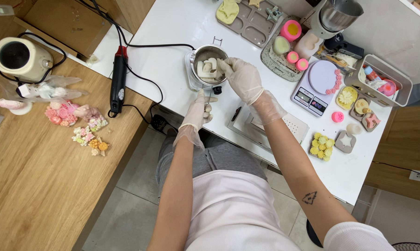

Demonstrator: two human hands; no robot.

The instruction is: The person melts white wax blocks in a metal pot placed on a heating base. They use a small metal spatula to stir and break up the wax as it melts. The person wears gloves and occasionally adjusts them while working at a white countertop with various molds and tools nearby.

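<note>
The steel pot (210, 65) stands on the white table (172, 28), near its front edge, and serves here as the landmark. It is filled with pale, blocky chunks (206, 69), heaped to about the rim. The right hand (241, 79), in a thin clear glove, reaches in from the pot's right side; its fingers are curled narrowly at the rim, touching or pinching one chunk, though the glove and the heap make it hard to tell whether anything is truly gripped. The left hand (197, 114), also gloved, sits just in front of the pot, fingers closed around the pot's handle (211, 95), which juts toward the person.

The chunks look like wax or soap base: stiff, light singly, likely a little slick against a glove, and liable to chip or crumble at corners rather than bend. A pinch across two flat faces would hold one best. The pot looks thin-walled and light, but loaded it would be top-heavy; the handle is the sure place to hold it, with the other hand steadying the rim.

Left of the pot lies a black heat gun (118, 79) with its cord trailing past. Right of the pot, well apart, sits a digital scale (317, 83) with small pink pieces on its plate. Behind the pot, a grey mould tray (251, 21) holds pale shapes. Far left of the pot, on the wooden bench (42, 186), lie small pink and yellow flowers (87, 135).
</note>
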